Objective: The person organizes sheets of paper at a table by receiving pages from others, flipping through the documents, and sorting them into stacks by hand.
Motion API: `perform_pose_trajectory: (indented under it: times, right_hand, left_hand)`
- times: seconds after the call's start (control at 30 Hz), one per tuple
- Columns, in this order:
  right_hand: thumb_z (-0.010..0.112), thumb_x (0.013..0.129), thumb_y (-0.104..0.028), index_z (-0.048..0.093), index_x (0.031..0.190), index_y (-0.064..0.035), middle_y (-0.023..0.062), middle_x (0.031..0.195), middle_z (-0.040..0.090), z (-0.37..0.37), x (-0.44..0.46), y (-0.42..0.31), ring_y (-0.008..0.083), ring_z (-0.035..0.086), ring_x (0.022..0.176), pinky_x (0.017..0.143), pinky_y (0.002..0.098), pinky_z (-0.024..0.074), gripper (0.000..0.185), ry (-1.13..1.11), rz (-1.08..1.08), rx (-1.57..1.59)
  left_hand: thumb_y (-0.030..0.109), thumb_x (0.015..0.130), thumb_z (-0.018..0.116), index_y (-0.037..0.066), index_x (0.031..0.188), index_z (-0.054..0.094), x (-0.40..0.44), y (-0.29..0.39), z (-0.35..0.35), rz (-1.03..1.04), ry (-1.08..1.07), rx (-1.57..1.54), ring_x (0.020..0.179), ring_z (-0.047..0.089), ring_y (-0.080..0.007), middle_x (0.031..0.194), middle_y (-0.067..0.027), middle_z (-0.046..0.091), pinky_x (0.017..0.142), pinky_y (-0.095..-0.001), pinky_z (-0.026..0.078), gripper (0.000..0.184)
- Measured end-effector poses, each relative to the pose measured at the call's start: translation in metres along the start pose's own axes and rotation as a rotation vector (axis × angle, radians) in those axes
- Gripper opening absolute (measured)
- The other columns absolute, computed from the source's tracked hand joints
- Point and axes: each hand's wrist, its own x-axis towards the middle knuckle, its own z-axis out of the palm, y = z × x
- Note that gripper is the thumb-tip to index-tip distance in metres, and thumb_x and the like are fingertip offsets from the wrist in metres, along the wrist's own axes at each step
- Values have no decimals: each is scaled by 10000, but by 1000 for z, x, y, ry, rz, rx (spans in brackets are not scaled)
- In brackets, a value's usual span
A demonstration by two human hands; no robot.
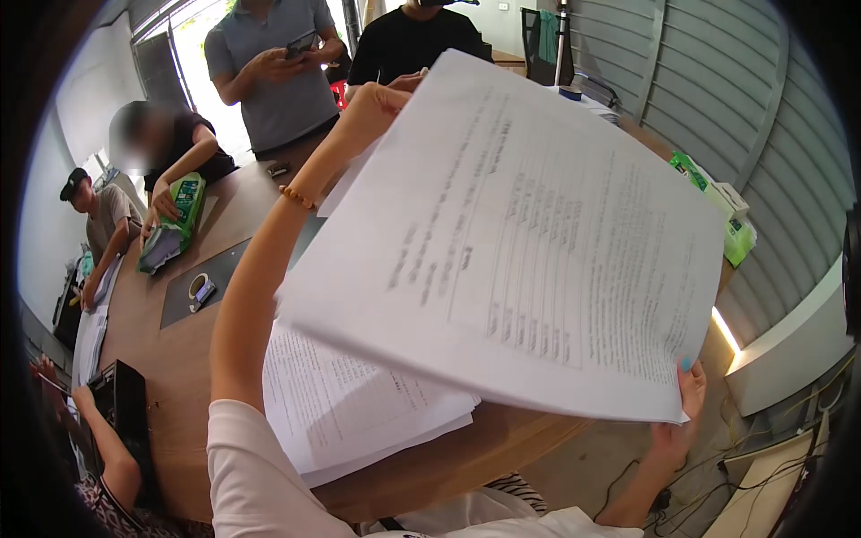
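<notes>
One sheaf of printed sheets [538, 260] is held tilted in the air above the surface [179, 377], covering much of the view. Its print shows as lines and blocks of text with a ruled section; the characters are too blurred to read. The sheets cannot be counted.

The left hand [372, 103], with one beaded bracelet [298, 197] at its wrist, has its fingers closed on the upper left edge, fingertips hidden behind the paper. The right hand [689, 390] grips the lower right corner, one blue-painted nail visible on the front.

Directly beneath lies one stack of printed pages [350, 408], fine text likewise illegible.

To the left, one dark mat [235, 267] carries one roll of tape [194, 285], with one small grey-and-black object [205, 296] beside it. Beyond is one green plastic pack [186, 202], under a co-worker's hands; its lettering cannot be made out. Two green patches of packaging [740, 240] show at the right, near one white box [728, 199].

Five other people are partly visible; one, in a grey polo shirt [273, 94], holds one phone [301, 43]. One black crate [126, 386] sits at lower left.
</notes>
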Motion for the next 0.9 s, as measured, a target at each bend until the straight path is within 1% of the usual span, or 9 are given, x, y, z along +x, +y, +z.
perform_pose_trajectory:
  times: [0.13,0.2,0.33,0.4,0.5,0.6,0.7,0.87,0.9]
  right_hand:
    - [510,772,-82,475,976,24,60,791,568,5,5,-3,64,545,598,457,151,433,233,157,-23,-3]
    - [487,773,-67,456,1000,71,103,858,562,-10,8,-4,125,555,701,615,216,446,267,97,-47,69]
    - [486,771,-63,454,1002,67,89,836,563,-23,11,-7,95,547,662,571,189,451,268,163,-89,58]
    - [494,772,-63,474,968,43,47,771,555,-32,11,-5,25,483,527,420,130,383,223,257,-117,58]
    - [500,784,-59,480,902,-62,-50,637,450,-33,14,-4,-25,323,415,326,106,262,121,324,-89,48]
    - [505,783,-64,481,896,-69,-44,644,463,-42,20,2,-20,337,429,331,105,270,116,236,-73,55]
    - [489,783,-51,481,935,34,9,693,528,-42,22,13,-12,375,425,327,114,266,174,330,-102,96]
    - [509,782,-67,459,946,-48,-31,684,482,-38,20,14,-19,356,451,336,104,277,172,277,-26,67]
    - [511,781,-69,455,954,-44,-28,702,490,-39,19,13,-20,362,455,337,103,278,184,289,-20,48]
  left_hand:
    - [-66,668,539,2,954,574,-25,-59,0,-113,-97,97,824,519,-89,987,-133,556,685,-173,410,295]
    - [-109,630,484,61,1042,542,-52,-67,0,-266,-176,17,1175,283,-252,1111,-166,479,896,-257,289,449]
    - [-96,614,480,34,978,574,-70,-98,-10,-455,-205,112,1110,377,-246,1061,-194,504,879,-276,318,399]
    - [-92,608,478,26,957,585,-83,-112,-7,-542,-220,143,1088,409,-244,1044,-203,512,873,-282,327,383]
    - [-56,646,483,0,900,603,-92,-120,-7,-440,-26,-44,934,509,-209,995,-157,550,818,-265,373,286]
    - [-13,682,498,-17,895,598,-89,-125,-1,-657,239,-279,829,538,-190,947,-136,565,770,-253,408,235]
    - [44,717,519,-41,881,584,-81,-130,6,-706,554,-532,829,539,-187,890,-114,570,738,-246,429,196]
    - [-25,601,657,-57,803,557,-77,-140,16,-860,949,-648,782,546,-198,821,-152,555,684,-271,476,227]
    - [-81,501,693,-69,891,499,-77,-155,11,-831,995,-705,765,551,-212,871,-182,529,661,-271,485,436]
